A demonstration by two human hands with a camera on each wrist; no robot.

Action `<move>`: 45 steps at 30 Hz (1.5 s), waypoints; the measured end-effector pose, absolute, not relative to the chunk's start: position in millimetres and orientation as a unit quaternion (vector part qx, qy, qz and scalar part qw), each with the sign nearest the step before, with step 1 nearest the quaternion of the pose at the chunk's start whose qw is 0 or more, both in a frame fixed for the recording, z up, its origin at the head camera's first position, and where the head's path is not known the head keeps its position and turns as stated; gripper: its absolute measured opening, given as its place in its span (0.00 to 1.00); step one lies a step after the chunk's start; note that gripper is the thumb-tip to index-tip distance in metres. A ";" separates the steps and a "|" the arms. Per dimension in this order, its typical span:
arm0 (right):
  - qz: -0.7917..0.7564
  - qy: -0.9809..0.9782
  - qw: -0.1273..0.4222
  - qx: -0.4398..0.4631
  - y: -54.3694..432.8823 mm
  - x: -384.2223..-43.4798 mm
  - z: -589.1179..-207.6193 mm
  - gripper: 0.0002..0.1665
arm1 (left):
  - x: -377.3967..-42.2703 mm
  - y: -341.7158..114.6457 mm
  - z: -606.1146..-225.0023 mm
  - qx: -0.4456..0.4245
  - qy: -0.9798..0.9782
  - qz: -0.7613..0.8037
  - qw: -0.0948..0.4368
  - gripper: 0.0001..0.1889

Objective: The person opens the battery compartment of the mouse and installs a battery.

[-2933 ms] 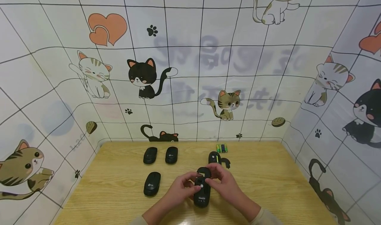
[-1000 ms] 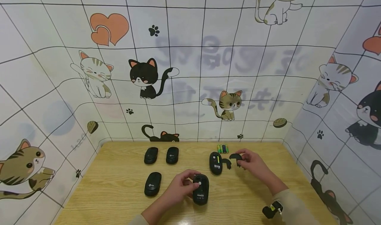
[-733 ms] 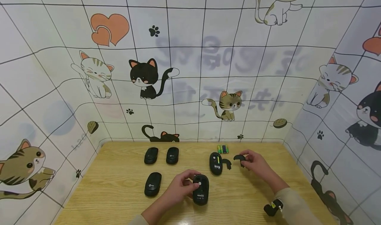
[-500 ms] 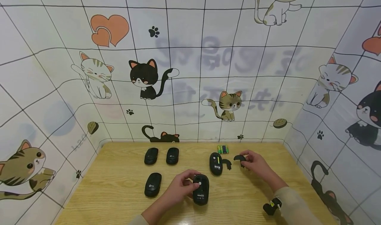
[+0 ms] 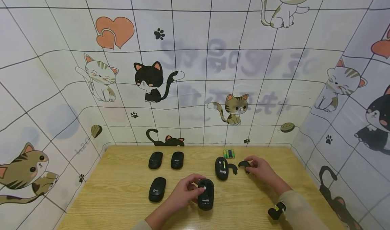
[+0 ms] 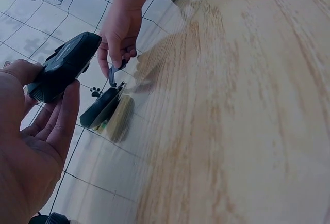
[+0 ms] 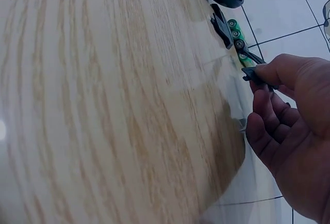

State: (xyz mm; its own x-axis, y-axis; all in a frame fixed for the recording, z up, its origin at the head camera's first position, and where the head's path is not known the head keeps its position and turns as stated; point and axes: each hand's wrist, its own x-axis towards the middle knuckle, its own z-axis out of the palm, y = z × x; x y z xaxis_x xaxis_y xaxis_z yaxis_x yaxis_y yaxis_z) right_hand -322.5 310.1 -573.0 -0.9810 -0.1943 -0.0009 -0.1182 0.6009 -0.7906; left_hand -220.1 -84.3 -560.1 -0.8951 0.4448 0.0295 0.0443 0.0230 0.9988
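Note:
In the head view, my left hand (image 5: 185, 191) grips a black computer mouse (image 5: 206, 199) between thumb and fingers, its underside with a label facing up. The left wrist view shows this mouse (image 6: 66, 65) raised above the table. On the right, my right hand (image 5: 261, 170) pinches a dark curved battery cover (image 5: 243, 164), also visible as a thin cover (image 7: 258, 77) in the right wrist view. Just left of it lies a second cover (image 5: 233, 168), beside an upturned mouse (image 5: 221, 172) with a battery in its slot.
Several green AA-type batteries (image 5: 229, 154) lie in a row at the table's back edge. Three mice stand on the left: a front mouse (image 5: 157, 190), a back-left mouse (image 5: 155, 160) and another mouse (image 5: 177, 160). A printed curtain (image 5: 195, 121) surrounds the wooden table (image 5: 122, 209).
Both hands were at the mouse earlier. My right hand has since carried the cover away to the right, beside the other cover, and lately shifted slightly. My left hand keeps holding the mouse.

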 end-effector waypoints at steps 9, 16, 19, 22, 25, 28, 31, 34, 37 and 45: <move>-0.427 0.898 0.046 -0.096 310.9 -325.1 -581.4 0.19 | -218.9 -84.4 -559.6 0.173 0.701 0.676 0.147 0.18; -0.408 0.906 0.039 -0.104 310.2 -323.5 -582.4 0.18 | -218.3 -83.9 -560.5 0.169 0.702 0.676 0.146 0.18; -0.394 0.912 0.031 -0.106 309.5 -323.3 -581.7 0.18 | -218.3 -83.8 -560.6 0.169 0.703 0.676 0.144 0.18; -0.383 0.918 0.029 -0.104 309.4 -323.7 -581.7 0.17 | -218.3 -83.9 -560.4 0.169 0.703 0.675 0.144 0.19; -0.374 0.922 0.030 -0.100 309.9 -325.0 -581.5 0.18 | -218.4 -83.9 -559.9 0.168 0.703 0.675 0.145 0.19; -0.365 0.925 0.033 -0.097 310.8 -326.3 -581.5 0.17 | -218.3 -84.0 -559.6 0.166 0.704 0.674 0.146 0.19; -0.361 0.927 0.034 -0.095 311.5 -327.4 -582.0 0.17 | -218.1 -84.1 -559.2 0.162 0.706 0.674 0.148 0.19; -0.361 0.927 0.038 -0.096 311.3 -328.0 -581.9 0.17 | -217.7 -84.2 -558.8 0.161 0.705 0.675 0.149 0.19; -0.362 0.926 0.044 -0.094 311.0 -328.9 -581.3 0.17 | -217.4 -84.4 -558.7 0.164 0.702 0.677 0.149 0.19; -0.354 0.930 0.050 -0.089 309.6 -328.1 -578.1 0.18 | -216.8 -84.5 -558.7 0.167 0.702 0.676 0.148 0.19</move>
State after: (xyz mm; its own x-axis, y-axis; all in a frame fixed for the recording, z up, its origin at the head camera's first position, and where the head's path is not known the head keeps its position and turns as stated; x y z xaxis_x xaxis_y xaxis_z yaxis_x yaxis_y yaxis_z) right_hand -328.1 309.6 -578.1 -0.9792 -0.2008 -0.0297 -0.1302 0.7338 -0.6668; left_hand -216.8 -84.5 -558.7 -0.9007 0.4341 0.0184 0.0349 0.0301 0.9989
